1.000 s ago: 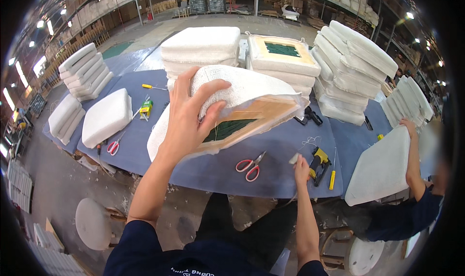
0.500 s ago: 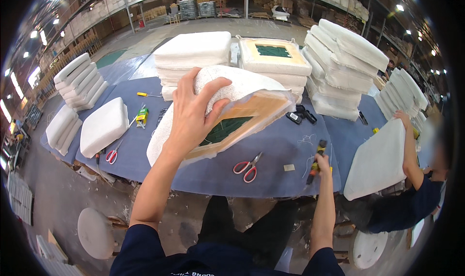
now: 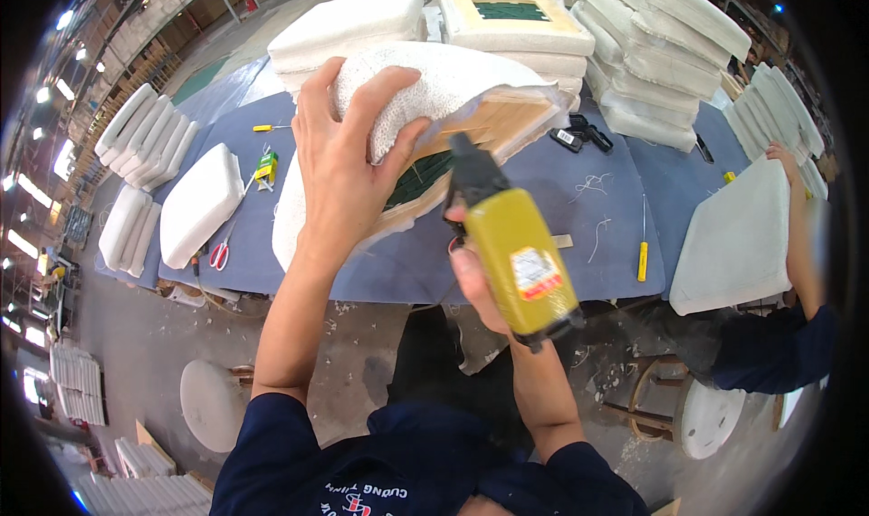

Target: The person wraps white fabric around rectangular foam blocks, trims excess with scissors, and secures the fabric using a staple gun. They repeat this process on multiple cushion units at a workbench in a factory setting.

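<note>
A white-covered seat cushion (image 3: 444, 77) is tilted up on the blue table, its wooden frame and dark green webbing (image 3: 422, 177) facing me. My left hand (image 3: 344, 154) is closed over its upper edge, thumb by the frame and fingers on the white fabric. In my right hand (image 3: 478, 285) is a yellow and black staple gun (image 3: 520, 249), slightly blurred. Its black nose points up at the cushion's underside without clearly touching it. Behind the gun, the red-handled scissors are mostly hidden.
Cushion stacks (image 3: 348, 27) stand at the back, with a taller stack (image 3: 647, 54) to the right. A yellow-handled screwdriver (image 3: 643, 258), black battery-like blocks (image 3: 579, 136) and another pair of scissors (image 3: 220, 255) lie on the blue table (image 3: 625, 217). A co-worker's hand (image 3: 786, 158) holds a cushion at far right.
My right hand has lifted the staple gun off the table at right and brought it left and up to the cushion. My left hand keeps its hold; the view has tilted down.
</note>
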Demonstrator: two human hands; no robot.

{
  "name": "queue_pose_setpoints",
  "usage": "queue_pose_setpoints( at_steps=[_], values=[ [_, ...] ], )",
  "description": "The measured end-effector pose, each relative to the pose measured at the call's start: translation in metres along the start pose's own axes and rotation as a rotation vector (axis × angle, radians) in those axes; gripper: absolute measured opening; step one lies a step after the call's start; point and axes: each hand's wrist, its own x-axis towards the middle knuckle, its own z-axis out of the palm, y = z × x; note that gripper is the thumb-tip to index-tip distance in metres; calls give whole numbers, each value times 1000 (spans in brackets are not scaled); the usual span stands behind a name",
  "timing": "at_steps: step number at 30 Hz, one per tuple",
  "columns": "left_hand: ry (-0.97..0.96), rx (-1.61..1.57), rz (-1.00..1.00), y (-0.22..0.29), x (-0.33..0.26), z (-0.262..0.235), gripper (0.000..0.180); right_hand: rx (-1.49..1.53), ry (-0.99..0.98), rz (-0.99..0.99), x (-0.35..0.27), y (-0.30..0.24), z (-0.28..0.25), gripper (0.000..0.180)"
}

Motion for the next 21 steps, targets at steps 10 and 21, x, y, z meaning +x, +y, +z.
queue_pose_setpoints(
  at_steps=[10, 21],
  values=[
    [-30, -67, -70, -5, -15, -15, 62, 206, -136, -88, 20, -2, 25, 45],
    [-197, -62, 8, -75, -3, -57, 54, 166, -159, -43, 10, 27, 4, 43]
  ],
)
